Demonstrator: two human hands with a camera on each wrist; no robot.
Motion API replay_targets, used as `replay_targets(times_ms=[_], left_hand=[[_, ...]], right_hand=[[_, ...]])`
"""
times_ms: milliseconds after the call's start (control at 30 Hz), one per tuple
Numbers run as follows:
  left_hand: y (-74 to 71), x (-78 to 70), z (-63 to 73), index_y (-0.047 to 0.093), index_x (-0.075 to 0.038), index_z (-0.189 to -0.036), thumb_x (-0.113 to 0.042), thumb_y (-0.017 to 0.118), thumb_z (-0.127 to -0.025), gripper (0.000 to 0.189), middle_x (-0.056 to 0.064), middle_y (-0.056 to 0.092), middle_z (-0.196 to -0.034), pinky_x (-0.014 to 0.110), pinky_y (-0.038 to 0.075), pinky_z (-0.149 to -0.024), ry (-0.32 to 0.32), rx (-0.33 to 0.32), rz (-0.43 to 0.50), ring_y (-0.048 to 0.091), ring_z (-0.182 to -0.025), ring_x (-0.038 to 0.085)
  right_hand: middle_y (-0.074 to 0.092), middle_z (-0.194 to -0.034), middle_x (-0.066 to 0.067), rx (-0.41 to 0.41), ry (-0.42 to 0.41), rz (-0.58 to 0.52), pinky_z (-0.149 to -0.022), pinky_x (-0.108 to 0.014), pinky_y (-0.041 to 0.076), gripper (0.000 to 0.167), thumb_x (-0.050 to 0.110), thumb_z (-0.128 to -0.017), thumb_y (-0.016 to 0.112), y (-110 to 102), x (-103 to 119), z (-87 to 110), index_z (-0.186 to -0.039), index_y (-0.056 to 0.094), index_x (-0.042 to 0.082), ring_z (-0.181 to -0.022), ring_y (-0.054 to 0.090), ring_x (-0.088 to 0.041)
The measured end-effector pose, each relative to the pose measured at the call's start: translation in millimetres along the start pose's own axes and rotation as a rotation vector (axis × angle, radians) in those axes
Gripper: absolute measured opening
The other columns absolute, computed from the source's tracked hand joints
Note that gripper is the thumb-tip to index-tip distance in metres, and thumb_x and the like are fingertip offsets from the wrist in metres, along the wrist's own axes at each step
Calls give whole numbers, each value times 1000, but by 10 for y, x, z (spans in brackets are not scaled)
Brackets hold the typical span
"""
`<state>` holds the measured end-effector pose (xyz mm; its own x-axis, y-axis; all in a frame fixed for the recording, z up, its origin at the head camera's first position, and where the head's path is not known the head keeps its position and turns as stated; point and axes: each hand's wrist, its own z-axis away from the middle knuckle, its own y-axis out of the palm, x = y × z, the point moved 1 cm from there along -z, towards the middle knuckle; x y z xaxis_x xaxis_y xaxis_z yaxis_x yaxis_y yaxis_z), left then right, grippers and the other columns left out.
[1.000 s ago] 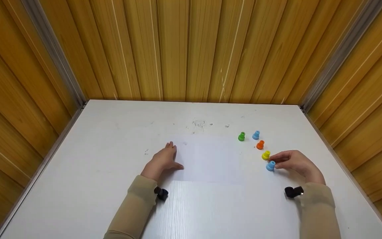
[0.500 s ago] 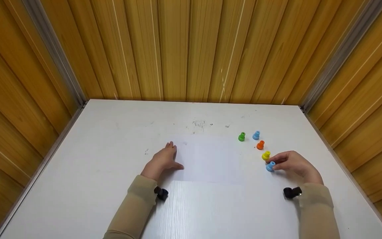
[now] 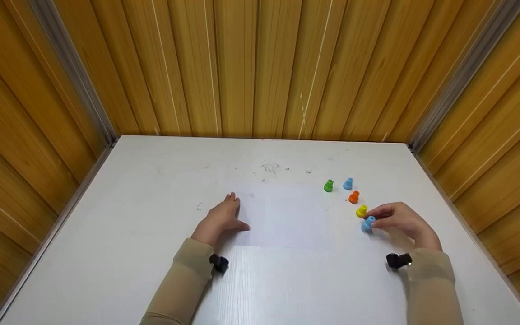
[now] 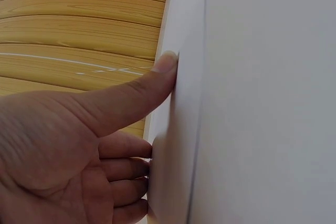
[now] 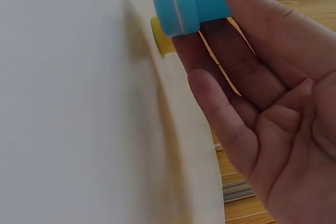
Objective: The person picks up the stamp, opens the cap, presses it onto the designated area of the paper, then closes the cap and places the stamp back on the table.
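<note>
With thumb and fingertips, my right hand (image 3: 404, 223) pinches a small blue pawn-shaped toy stamp (image 5: 176, 6) by its narrow handle. In the right wrist view its wide base, ringed by a pale seam, hangs slightly off the white table. Just behind it stands a yellow stamp (image 3: 362, 211). My left hand (image 3: 219, 220) rests at the left edge of a white paper sheet (image 3: 287, 216), thumb and fingers spread and touching the surface. The left wrist view shows the thumb (image 4: 142, 95) extended against the sheet.
Farther back on the right stand an orange stamp (image 3: 354, 197), a second blue stamp (image 3: 348, 183) and a green stamp (image 3: 329, 185). Dark smudges (image 3: 270, 169) mark the white table (image 3: 151, 180) behind the paper. Wood-patterned walls (image 3: 260, 67) enclose its back and sides.
My right hand has closed its fingertips on the near blue stamp and lifted it slightly off the table. The left hand and the other stamps have stayed put.
</note>
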<state>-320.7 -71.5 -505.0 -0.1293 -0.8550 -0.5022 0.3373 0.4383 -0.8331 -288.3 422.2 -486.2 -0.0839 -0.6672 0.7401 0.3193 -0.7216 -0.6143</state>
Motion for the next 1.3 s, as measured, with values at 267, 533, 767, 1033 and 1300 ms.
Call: replay_targets(times_ms=[267, 533, 767, 1033, 1300], left_hand=[[22, 19, -4, 33, 3, -158, -32, 89, -82, 100, 21, 18, -171, 46, 21, -131, -15, -3, 14, 16, -161, 32], [19, 2, 3, 34, 2, -158, -32, 89, -82, 100, 20, 19, -171, 46, 21, -131, -26, 0, -1, 17, -161, 33], [-1, -18, 13, 34, 3, -158, -34, 89, -81, 101, 23, 20, -170, 47, 23, -130, -30, -2, -45, 19, -160, 35], [-4, -17, 26, 35, 2, -157, -34, 88, -82, 99, 23, 21, -169, 48, 23, -130, -25, -8, -45, 20, -159, 36], [-26, -69, 15, 34, 2, -158, -33, 88, -82, 99, 22, 22, -169, 48, 23, -130, -35, -34, -27, 21, -159, 35]], right_hand=[[74, -127, -10, -42, -16, -41, -90, -11, 55, 45, 29, -90, 81, -32, 123, 52, -128, 72, 6, -106, 69, -6], [75, -124, -6, -92, -30, -79, -89, -13, 56, 47, 30, -91, 80, -15, 233, 88, -130, 71, 7, -103, 71, -4], [78, -118, 2, -116, -72, -117, -89, -14, 56, 48, 29, -90, 81, -6, 283, 91, -129, 71, 3, -99, 71, 0], [77, -120, 2, -125, -75, -123, -90, -13, 55, 48, 30, -91, 80, 9, 352, 97, -130, 70, 5, -101, 70, 1], [76, -118, 7, -199, -61, -125, -90, -13, 53, 47, 34, -91, 79, 46, 440, 72, -131, 71, 9, -102, 66, -4]])
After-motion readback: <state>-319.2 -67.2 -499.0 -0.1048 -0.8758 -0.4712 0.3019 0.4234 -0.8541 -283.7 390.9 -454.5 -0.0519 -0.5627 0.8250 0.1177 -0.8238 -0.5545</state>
